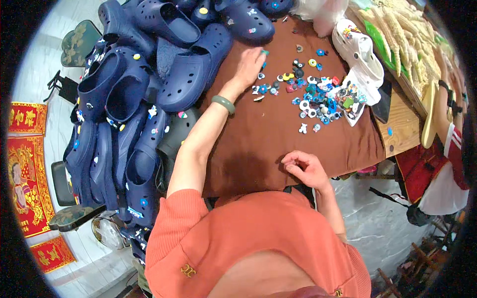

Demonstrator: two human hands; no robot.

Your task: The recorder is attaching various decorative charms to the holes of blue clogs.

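Covering wooden table (405, 130): brown cloth (258, 136) | marbled floor (370, 226) | left hand (247, 67): grip unclear | right hand (309, 171): half-open, empty

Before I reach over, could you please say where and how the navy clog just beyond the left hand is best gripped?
Probably by the rounded toe of the navy clog, from the near side: the toe points toward the wearer, with brown cloth showing along its front.

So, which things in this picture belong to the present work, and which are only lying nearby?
Probably in the work:
- loose charms
- navy clogs
- brown cloth under the charms

Probably just lying about:
- dark flat slab, perhaps a phone
- patterned seat
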